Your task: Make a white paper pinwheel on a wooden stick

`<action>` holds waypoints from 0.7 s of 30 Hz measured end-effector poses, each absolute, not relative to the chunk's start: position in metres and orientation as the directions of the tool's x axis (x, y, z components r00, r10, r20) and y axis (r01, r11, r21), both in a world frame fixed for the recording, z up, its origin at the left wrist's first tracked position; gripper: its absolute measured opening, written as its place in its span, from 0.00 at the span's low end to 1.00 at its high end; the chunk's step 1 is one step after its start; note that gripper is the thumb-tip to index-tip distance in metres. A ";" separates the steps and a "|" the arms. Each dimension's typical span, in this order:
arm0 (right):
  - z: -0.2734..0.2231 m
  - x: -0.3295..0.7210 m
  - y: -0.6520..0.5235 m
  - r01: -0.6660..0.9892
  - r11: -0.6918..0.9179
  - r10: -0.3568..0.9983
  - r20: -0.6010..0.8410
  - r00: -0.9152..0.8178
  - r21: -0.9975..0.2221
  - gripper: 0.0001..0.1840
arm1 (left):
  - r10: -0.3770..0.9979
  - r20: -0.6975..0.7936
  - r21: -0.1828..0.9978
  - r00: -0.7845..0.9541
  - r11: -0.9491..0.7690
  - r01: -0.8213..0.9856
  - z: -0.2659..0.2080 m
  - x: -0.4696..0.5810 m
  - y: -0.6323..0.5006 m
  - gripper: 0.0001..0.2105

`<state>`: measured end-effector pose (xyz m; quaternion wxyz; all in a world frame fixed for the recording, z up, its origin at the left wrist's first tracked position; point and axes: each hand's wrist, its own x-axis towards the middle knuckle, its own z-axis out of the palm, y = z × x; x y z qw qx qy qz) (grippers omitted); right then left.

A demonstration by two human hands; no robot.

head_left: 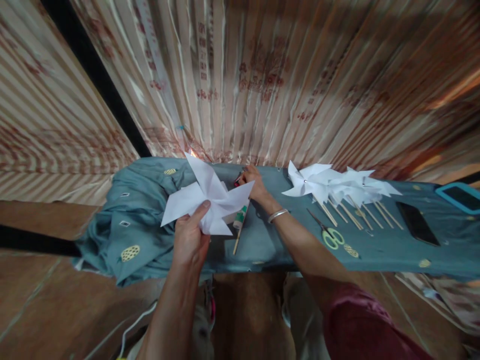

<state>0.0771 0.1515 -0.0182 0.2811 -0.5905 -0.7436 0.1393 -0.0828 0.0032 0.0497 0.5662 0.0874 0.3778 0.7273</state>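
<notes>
My left hand (192,234) holds a folded white paper pinwheel (210,192), its thumb pressed on the middle and the fingers beneath the paper. Past the pinwheel's right side, my right hand (254,182) reaches to the back of the cloth with its fingers curled. A small dark and red item (237,180) shows at those fingertips; its kind is unclear. Between the hands lie a green and white tube (240,218) and a thin wooden stick (237,242), both partly covered by the pinwheel. Some white paper sits behind the pinwheel, mostly hidden.
Several white pinwheels on wooden sticks (337,185) lie overlapping at the right. Near them are green-handled scissors (332,237), a black phone (417,223) and a blue-framed device (461,197). Teal cloth (270,245) covers the narrow table, bunched at left; a curtain (240,90) hangs behind.
</notes>
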 end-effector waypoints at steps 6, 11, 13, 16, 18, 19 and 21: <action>-0.012 0.087 0.157 0.594 0.283 0.956 0.275 -0.108 -0.753 0.07 | 0.858 -0.325 0.679 -0.397 -0.081 -0.730 0.053 -0.085 0.006 0.11; -0.015 0.109 0.134 0.336 0.220 0.975 0.218 -0.044 -0.916 0.08 | 0.862 -0.339 0.672 -0.376 -0.058 -0.738 0.056 -0.082 0.008 0.11; -0.020 0.120 0.120 0.228 0.173 0.985 0.174 -0.013 -0.958 0.09 | 0.862 -0.332 0.660 -0.384 -0.078 -0.747 0.056 -0.080 0.009 0.11; -0.024 0.131 0.105 0.084 0.095 0.995 0.097 0.020 -0.992 0.09 | 0.858 -0.328 0.668 -0.396 -0.086 -0.739 0.056 -0.076 0.011 0.11; -0.022 0.133 0.101 -0.011 0.038 0.999 0.038 0.025 -0.999 0.09 | 0.860 -0.327 0.678 -0.391 -0.074 -0.731 0.056 -0.074 0.012 0.11; -0.020 0.134 0.100 -0.059 0.007 1.000 0.006 0.018 -0.998 0.10 | 0.860 -0.327 0.680 -0.391 -0.074 -0.730 0.056 -0.072 0.012 0.11; -0.015 0.136 0.096 -0.150 -0.064 0.998 -0.063 -0.010 -0.987 0.10 | 0.860 -0.328 0.677 -0.391 -0.074 -0.732 0.057 -0.068 0.012 0.11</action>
